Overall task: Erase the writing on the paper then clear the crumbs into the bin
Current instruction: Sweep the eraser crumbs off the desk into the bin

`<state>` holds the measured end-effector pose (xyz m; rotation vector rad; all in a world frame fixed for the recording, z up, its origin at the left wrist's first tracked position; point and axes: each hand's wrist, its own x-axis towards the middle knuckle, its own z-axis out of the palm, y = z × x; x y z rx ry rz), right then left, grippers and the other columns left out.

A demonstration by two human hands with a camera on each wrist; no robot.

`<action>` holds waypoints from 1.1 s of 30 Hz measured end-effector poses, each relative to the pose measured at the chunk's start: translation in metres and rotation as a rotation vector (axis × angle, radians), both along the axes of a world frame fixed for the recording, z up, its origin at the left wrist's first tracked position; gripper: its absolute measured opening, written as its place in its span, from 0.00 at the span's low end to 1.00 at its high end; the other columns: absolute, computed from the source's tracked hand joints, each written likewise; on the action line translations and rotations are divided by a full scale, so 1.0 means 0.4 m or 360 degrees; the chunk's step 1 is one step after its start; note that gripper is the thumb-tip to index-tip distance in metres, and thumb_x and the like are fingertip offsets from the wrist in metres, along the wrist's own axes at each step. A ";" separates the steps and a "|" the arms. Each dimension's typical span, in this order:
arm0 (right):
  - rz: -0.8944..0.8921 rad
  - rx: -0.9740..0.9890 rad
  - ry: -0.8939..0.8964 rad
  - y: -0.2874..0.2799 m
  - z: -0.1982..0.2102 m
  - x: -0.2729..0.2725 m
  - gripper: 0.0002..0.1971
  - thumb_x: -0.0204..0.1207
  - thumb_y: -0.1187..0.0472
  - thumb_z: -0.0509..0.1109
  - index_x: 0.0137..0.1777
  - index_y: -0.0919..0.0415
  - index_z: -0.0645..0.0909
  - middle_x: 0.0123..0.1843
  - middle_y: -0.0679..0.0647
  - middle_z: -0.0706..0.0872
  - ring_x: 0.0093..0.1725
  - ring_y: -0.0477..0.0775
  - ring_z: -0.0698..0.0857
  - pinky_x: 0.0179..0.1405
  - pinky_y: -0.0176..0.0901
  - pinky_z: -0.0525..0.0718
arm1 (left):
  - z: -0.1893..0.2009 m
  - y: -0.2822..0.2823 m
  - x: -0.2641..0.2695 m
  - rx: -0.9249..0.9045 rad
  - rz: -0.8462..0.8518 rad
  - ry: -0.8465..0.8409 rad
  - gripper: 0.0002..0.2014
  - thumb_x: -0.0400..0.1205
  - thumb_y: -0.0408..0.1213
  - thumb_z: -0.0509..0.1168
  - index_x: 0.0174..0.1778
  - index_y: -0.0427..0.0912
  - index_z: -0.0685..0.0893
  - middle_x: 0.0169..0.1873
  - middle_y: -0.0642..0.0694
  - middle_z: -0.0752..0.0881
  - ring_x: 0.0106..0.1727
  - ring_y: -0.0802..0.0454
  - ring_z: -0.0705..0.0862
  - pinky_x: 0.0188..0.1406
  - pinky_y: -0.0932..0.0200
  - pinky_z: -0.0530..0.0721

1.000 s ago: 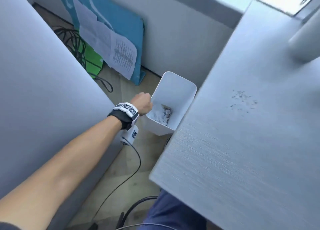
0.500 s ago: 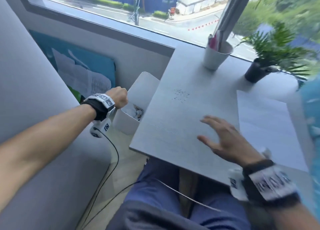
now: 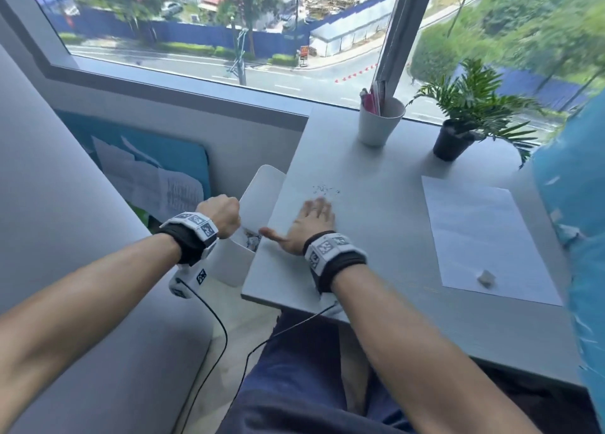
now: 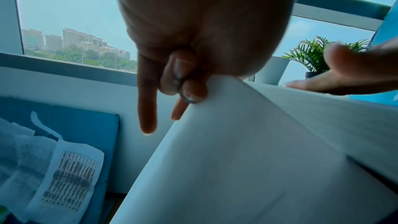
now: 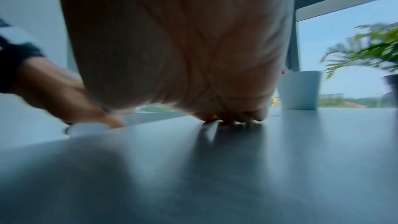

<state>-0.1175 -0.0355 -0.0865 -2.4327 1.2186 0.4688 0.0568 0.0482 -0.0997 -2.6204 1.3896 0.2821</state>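
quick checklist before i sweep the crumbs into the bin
1. Bin held at the table edge by the left hand: ok.
2. Bin rim below the tabletop: cannot tell.
3. Right hand flat on the table, fingers straight: ok.
4. Right hand behind the crumbs for a push toward the bin: not ok, it lies on the near side of them.
5. Paper and eraser clear of the sweep path: ok.

Bare counter (image 3: 376, 237) lies between the eraser crumbs (image 3: 325, 189) and the bin (image 3: 258, 197) held at its left edge. White cup (image 3: 379, 124) and potted plant (image 3: 458, 129) stand along the far edge; paper (image 3: 481, 237) with eraser (image 3: 485, 277) covers the right side.
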 end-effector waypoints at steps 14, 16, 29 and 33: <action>-0.0244 -0.0114 0.0020 -0.215 0.002 -0.083 0.60 0.71 0.20 0.46 0.85 0.71 0.37 0.87 0.66 0.38 0.87 0.64 0.40 0.85 0.60 0.44 | 0.063 -0.025 0.037 0.0042 -0.0116 -0.0109 0.07 0.80 0.31 0.58 0.36 0.39 0.75 0.50 0.34 0.88 0.48 0.35 0.86 0.42 0.53 0.77; -0.0123 -0.0069 -0.0027 -0.173 -0.012 -0.042 0.62 0.69 0.19 0.48 0.85 0.70 0.35 0.87 0.65 0.35 0.86 0.66 0.37 0.85 0.60 0.41 | 0.062 -0.030 0.042 0.0051 -0.0119 -0.0129 0.08 0.81 0.31 0.58 0.35 0.39 0.74 0.50 0.35 0.88 0.46 0.35 0.85 0.42 0.53 0.77; 0.0154 -0.0215 -0.0158 -0.241 0.018 0.007 0.54 0.74 0.22 0.48 0.87 0.64 0.44 0.88 0.61 0.44 0.87 0.60 0.45 0.84 0.66 0.46 | 0.047 -0.055 0.068 0.0082 -0.0170 -0.0155 0.08 0.81 0.31 0.57 0.35 0.39 0.76 0.48 0.36 0.87 0.40 0.38 0.80 0.40 0.53 0.76; -0.0098 -0.0079 0.0106 -0.246 -0.001 -0.012 0.62 0.67 0.17 0.51 0.86 0.62 0.32 0.86 0.64 0.30 0.85 0.67 0.33 0.83 0.65 0.39 | 0.045 -0.066 0.073 0.0094 -0.0206 -0.0119 0.11 0.79 0.31 0.58 0.30 0.39 0.71 0.46 0.36 0.87 0.38 0.38 0.80 0.38 0.53 0.77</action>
